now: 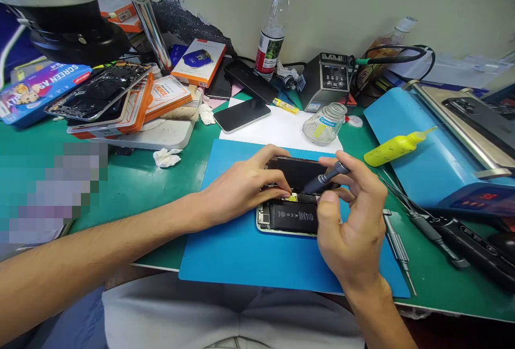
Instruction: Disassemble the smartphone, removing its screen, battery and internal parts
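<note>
An opened smartphone (267, 223) lies on a blue mat (225, 247), its black battery (293, 217) exposed and its dark screen (295, 172) raised along the far side. My left hand (257, 177) grips the phone's left side, its upper fingers at the raised screen and its thumb and index fingertip close together by a small yellow piece (292, 197) inside. In my right hand (354, 220) is a dark screwdriver (324, 178), tilted, its tip pointing down into the phone near that yellow piece. The exact contact of the tip is too small to make out.
A second screwdriver (398, 247) lies at the mat's right edge. Beyond the mat are a glass jar (325, 124), a phone (242, 115) and a bottle (273, 32). A blue machine (426, 150) carries a yellow squeeze bottle (394, 148). A microscope (76, 16) overhangs the left.
</note>
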Demonstrator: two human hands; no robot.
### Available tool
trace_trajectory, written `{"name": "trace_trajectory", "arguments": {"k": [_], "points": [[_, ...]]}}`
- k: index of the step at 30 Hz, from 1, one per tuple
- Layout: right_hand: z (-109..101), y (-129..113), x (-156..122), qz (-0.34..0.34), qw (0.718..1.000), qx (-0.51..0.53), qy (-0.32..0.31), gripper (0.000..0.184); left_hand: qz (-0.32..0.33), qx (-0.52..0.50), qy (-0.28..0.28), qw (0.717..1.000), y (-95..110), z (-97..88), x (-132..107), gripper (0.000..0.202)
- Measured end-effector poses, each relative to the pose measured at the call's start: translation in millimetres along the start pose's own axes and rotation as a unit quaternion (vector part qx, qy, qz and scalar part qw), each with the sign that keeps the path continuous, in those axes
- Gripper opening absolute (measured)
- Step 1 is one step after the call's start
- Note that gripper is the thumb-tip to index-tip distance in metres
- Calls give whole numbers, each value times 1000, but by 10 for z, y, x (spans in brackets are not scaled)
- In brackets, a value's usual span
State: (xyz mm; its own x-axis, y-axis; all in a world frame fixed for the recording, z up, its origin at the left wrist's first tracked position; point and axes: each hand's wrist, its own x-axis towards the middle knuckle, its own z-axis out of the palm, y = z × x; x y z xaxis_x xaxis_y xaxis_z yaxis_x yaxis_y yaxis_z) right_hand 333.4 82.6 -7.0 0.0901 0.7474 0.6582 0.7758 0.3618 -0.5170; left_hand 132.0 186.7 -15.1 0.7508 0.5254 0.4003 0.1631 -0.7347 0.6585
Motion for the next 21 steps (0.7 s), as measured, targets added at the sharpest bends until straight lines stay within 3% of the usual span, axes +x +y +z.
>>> {"name": "trace_trajectory", "arguments": {"k": [5, 10, 16, 21], "points": [[30, -27, 14, 50, 996, 71, 26, 58, 6, 0, 3, 1000, -19, 3, 9, 11], [42, -49, 15, 44, 989, 140, 26, 58, 0, -5, 0, 1000, -38, 10, 23, 10], [8, -49, 68, 82, 973, 185, 110, 49, -17, -16, 13, 1000, -65, 21, 41, 11], [71, -56, 56, 76, 976, 198, 54, 50, 7, -37, 24, 999, -68, -5, 62, 9]]}}
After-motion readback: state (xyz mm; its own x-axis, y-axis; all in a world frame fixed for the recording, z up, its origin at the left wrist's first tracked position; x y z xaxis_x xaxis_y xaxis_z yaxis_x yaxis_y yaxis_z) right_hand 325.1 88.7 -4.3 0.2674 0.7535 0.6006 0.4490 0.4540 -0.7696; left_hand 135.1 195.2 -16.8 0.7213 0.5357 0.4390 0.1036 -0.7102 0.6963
